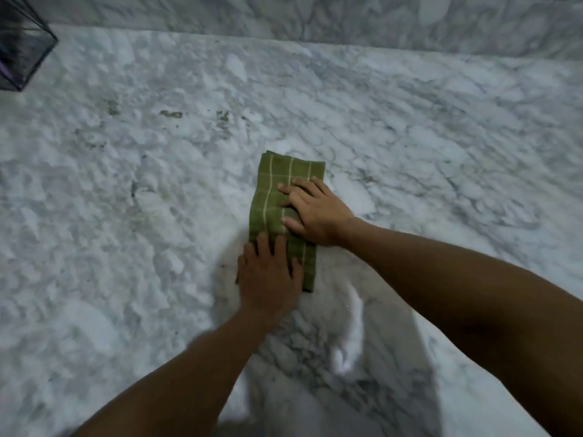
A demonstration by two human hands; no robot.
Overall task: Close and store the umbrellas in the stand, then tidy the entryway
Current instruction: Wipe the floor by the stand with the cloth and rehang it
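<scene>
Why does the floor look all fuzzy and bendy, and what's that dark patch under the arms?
Head view: the marble floor is soft, with blur strongest near the left hand; the wide lens curves the wall edge along the top; the dark patch is shadow below the green cloth, where the right hand also presses; light is dim and even, no glare.

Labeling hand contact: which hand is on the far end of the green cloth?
The right hand. It lies flat on the upper half of the green cloth; the left hand presses the near end.
</scene>
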